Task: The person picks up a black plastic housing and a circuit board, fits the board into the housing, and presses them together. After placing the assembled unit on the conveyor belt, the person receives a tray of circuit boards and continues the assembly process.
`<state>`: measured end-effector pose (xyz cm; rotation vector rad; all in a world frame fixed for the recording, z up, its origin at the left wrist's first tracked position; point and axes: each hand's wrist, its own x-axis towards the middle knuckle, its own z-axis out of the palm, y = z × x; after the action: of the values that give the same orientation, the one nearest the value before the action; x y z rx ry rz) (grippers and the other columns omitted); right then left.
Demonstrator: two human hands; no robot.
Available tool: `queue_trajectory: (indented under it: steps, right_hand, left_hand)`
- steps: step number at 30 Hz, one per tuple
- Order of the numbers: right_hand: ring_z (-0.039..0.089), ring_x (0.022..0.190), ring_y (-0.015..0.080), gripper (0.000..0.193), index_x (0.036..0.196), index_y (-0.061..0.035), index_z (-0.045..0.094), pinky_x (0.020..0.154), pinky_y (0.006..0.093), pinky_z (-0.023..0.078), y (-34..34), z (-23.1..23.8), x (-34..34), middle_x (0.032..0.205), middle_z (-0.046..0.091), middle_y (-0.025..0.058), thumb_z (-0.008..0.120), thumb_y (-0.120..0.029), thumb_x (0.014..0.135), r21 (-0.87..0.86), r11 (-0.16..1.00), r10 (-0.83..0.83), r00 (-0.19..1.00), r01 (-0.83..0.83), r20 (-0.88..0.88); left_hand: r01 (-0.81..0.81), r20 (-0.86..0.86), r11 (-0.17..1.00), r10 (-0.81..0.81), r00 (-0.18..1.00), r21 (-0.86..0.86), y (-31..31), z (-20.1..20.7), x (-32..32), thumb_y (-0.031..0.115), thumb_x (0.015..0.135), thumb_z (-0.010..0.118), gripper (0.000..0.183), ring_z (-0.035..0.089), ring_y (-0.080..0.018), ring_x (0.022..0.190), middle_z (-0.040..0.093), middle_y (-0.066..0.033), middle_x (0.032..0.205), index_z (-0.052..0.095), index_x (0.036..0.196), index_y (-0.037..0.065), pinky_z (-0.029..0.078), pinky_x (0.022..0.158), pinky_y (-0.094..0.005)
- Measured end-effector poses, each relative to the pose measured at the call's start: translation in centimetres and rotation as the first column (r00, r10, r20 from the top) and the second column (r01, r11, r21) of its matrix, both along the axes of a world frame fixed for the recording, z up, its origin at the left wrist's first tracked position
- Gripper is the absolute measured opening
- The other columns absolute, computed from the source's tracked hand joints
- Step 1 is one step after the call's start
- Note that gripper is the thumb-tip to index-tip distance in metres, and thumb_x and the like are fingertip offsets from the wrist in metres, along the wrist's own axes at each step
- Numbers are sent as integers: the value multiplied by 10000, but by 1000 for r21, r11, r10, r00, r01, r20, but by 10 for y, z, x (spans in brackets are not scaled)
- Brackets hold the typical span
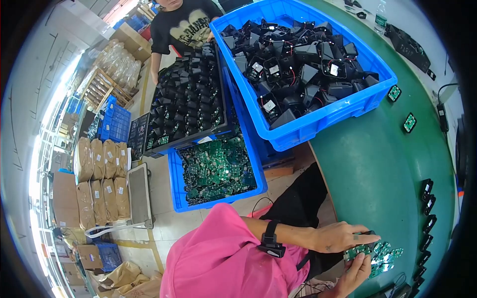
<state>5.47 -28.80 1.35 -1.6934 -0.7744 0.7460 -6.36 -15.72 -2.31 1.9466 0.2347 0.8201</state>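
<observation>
Over the near end of the green table (367, 174), both of my hands hold a small green circuit board (353, 252) with a dark part at its far edge. My left hand (338, 237), with a black strap device on its wrist, reaches over from above, fingers closed on that dark part and the board's edge. From below, my right hand (357, 274) pinches the board between thumb and fingers, partly hidden by it. Right beside them lies a small cluster of loose green circuit boards (395, 252).
A large blue bin (318, 126) of black housings stands at the table's far left. Beyond, a person (186, 22) touches a black tray of parts (186, 89). Below is a blue crate (221, 201) of green boards. Black parts (426, 223) line the right edge.
</observation>
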Motion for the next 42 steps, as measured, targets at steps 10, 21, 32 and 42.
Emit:
queue_trajectory:
  steps: [10, 21, 32, 42]
  right_hand:
    - [480, 578, 92, 161, 760, 45, 627, 531, 277, 394, 25, 15, -10, 611, 557, 51, 681, -75, 854, -122, 983, -109, 974, 135, 199]
    - [430, 545, 32, 164, 836, 33, 641, 480, 213, 340, 35, 16, -4, 596, 522, -21, 733, -101, 857, -150, 962, -201, 965, 227, 171]
    - [663, 642, 232, 322, 1237, 24, 586, 585, 343, 506, 41, 3, -3, 839, 671, 196, 586, -115, 946, -91, 994, -31, 958, 59, 283]
    - [652, 658, 228, 305, 1230, 6, 588, 597, 342, 500, 48, 3, -6, 810, 651, 177, 576, -97, 943, -109, 990, -66, 973, 92, 221]
  left_hand:
    - [-29, -81, 992, 19, 996, -124, 21, 24, -7, -97, 777, 548, 538, 623, -319, 1107, 621, -161, 1224, 571, 1295, 45, 506, 948, -368]
    - [80, -152, 674, -278, 949, -734, 25, 36, -1, -38, 922, 482, 461, 661, -107, 756, 603, -136, 1176, 456, 1378, 20, 560, 645, -242]
    - [18, -177, 416, -424, 888, -909, 39, 29, 6, -27, 948, 455, 421, 694, -207, 796, 584, -195, 1150, 367, 1355, 32, 620, 634, -287]
    - [13, -227, 504, -411, 883, -863, 38, 27, 9, -30, 955, 438, 409, 687, -238, 906, 578, -206, 1144, 338, 1347, 27, 634, 701, -320]
